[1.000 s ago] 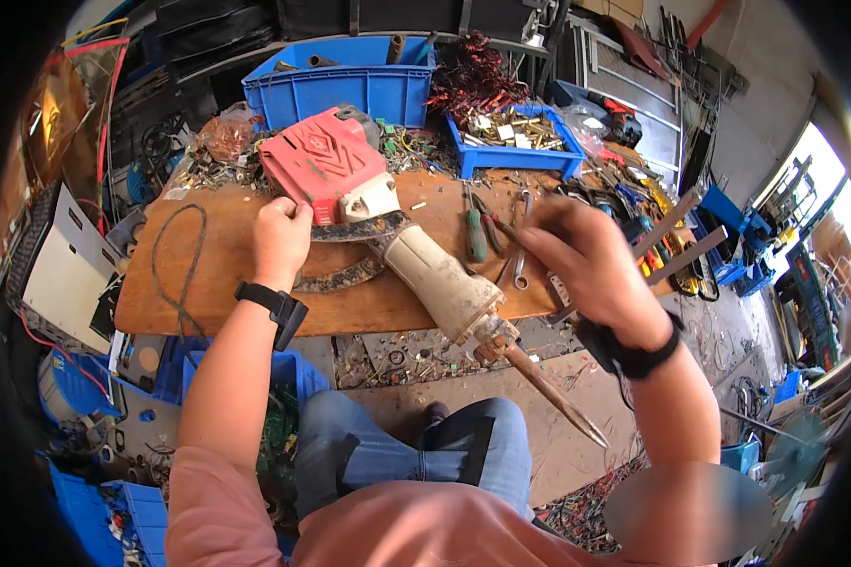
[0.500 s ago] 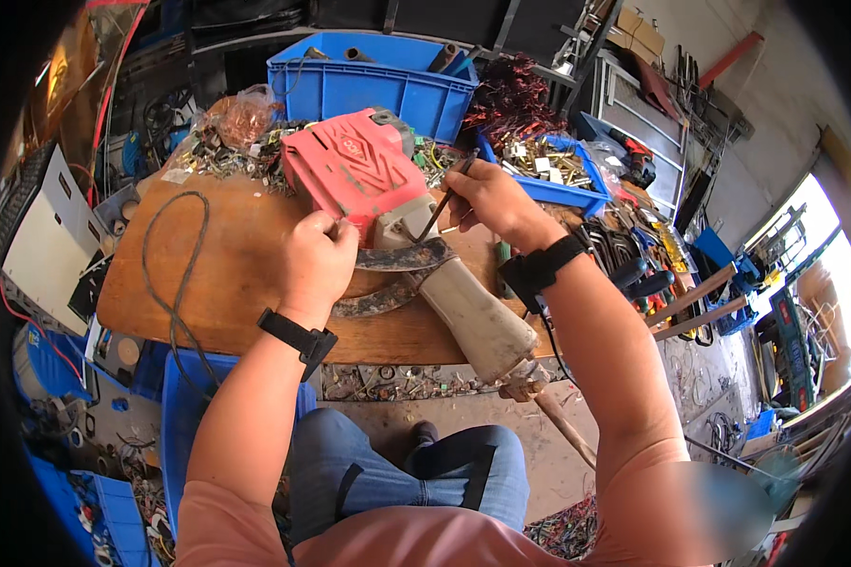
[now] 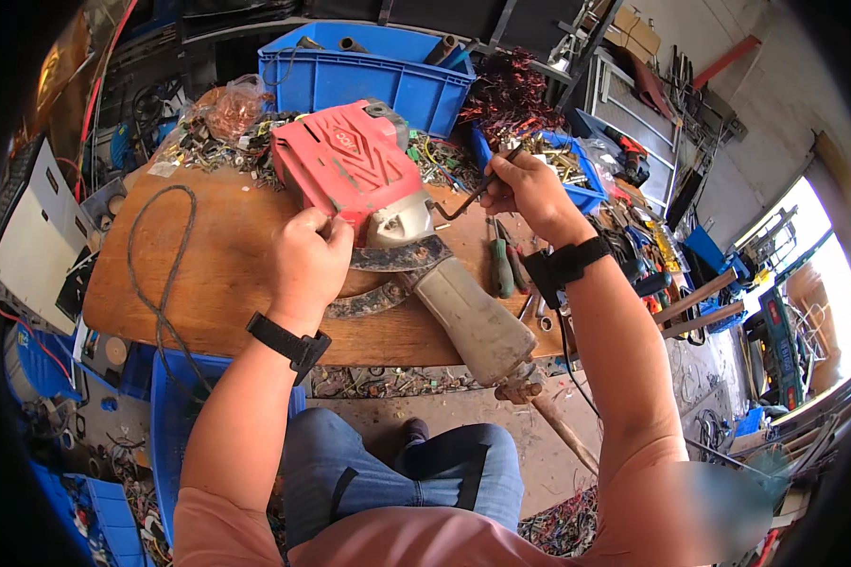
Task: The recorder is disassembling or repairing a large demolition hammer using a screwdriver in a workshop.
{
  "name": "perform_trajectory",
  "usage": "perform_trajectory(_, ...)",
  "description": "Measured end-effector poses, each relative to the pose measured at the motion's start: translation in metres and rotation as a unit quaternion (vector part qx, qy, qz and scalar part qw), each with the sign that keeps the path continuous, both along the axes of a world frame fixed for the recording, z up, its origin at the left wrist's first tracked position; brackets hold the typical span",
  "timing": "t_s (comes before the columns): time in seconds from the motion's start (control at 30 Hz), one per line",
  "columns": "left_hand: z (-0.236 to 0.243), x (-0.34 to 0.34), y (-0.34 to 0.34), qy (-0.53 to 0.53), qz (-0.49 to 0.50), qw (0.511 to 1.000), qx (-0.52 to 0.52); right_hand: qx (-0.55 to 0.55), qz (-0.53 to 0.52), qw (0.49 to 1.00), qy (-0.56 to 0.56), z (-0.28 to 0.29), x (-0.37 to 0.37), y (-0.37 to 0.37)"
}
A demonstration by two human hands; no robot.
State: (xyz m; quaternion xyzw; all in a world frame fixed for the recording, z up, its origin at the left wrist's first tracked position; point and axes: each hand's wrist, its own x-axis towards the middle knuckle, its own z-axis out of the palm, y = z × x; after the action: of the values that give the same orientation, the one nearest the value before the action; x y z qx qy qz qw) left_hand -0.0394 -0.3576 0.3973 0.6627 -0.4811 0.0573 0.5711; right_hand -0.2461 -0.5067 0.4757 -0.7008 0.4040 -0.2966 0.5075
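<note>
A demolition hammer (image 3: pixel 345 165) with a scuffed red housing and a long grey barrel (image 3: pixel 473 317) lies across the wooden table, its nose past the near edge. My left hand (image 3: pixel 307 260) is closed against the housing's near left corner, by the dark curved side handle (image 3: pixel 392 255); its fingertips are partly hidden. In my right hand (image 3: pixel 531 194) is a black L-shaped hex key (image 3: pixel 461 206), gripped by its long arm. The key's bent end hangs just right of the hammer's grey collar (image 3: pixel 402 222), apart from it.
Pliers (image 3: pixel 503 265) lie right of the barrel. Behind the hammer stand a large blue crate (image 3: pixel 364 85) and a smaller blue tray (image 3: pixel 591 180) of metal pieces. A black cable (image 3: pixel 165 269) loops over the table (image 3: pixel 227 274) at left. Hand tools crowd the right side.
My right hand has moved right, lifting the hex key away from the hammer's collar. The pliers now show more fully. My left hand stays at the housing.
</note>
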Motion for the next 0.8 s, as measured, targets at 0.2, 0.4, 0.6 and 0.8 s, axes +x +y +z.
perform_trajectory(0.2,-0.004,0.002,-0.002,-0.005,0.006,1.0,-0.009,0.03,-0.017,0.999,-0.025,-0.012,-0.005,-0.005)
perform_trajectory(0.4,-0.001,-0.001,-0.001,-0.006,0.007,1.0,0.003,0.043,-0.012,0.998,-0.035,-0.018,-0.005,-0.011)
perform_trajectory(0.6,-0.001,0.002,0.0,-0.01,0.009,1.0,0.015,0.135,-0.025,0.984,-0.114,-0.036,-0.01,-0.032)
perform_trajectory(0.8,0.0,0.0,-0.001,0.014,0.001,1.0,0.019,0.182,-0.022,0.969,-0.164,-0.049,-0.013,-0.045)
